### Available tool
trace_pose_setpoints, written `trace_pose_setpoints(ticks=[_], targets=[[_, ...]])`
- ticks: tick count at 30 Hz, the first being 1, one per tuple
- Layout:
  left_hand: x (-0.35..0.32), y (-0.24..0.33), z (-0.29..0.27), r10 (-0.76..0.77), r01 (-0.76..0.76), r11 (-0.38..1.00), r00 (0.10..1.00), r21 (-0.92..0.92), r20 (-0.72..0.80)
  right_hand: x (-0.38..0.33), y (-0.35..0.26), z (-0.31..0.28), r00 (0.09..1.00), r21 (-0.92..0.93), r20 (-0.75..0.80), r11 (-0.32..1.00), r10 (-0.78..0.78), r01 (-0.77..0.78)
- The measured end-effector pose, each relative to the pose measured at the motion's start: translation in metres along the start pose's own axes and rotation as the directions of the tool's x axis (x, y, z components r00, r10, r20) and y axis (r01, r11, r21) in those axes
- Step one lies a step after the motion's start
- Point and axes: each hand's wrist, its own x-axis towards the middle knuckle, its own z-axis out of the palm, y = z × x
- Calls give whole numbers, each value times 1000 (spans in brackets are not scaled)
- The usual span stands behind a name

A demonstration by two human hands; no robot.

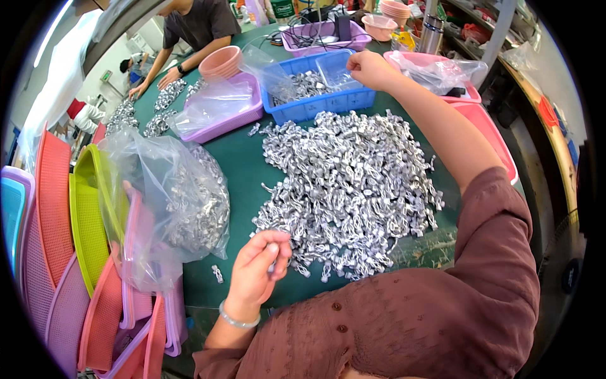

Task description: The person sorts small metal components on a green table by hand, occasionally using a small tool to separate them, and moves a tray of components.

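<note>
A big heap of small silver metal parts (353,189) lies on the green table (243,164). My left hand (259,268) is at the heap's near edge, fingers curled around a few of the parts. My right hand (369,68) reaches far forward over the blue basket (315,101), fingers closed at the rim of a small clear container (334,69) inside it. That basket also holds silver parts.
A clear plastic bag (183,208) with more parts rests in a pink tray at my left. Stacked coloured baskets (69,240) stand at far left. A purple tray (221,120) holds an empty bag. Pink trays (486,126) sit at right. Another person (196,25) sorts parts across the table.
</note>
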Motion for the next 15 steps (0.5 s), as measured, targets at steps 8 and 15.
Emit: trace_pose_setpoints(ticks=[8,15], targets=[[-36,35,-14,133,-112,976,985,184,-105,95,32,86,883,-312,468,929,-30,197],[-82,105,7,248,-271,774,961,573,120,90,41,91,807,-339,569,939,160,52]])
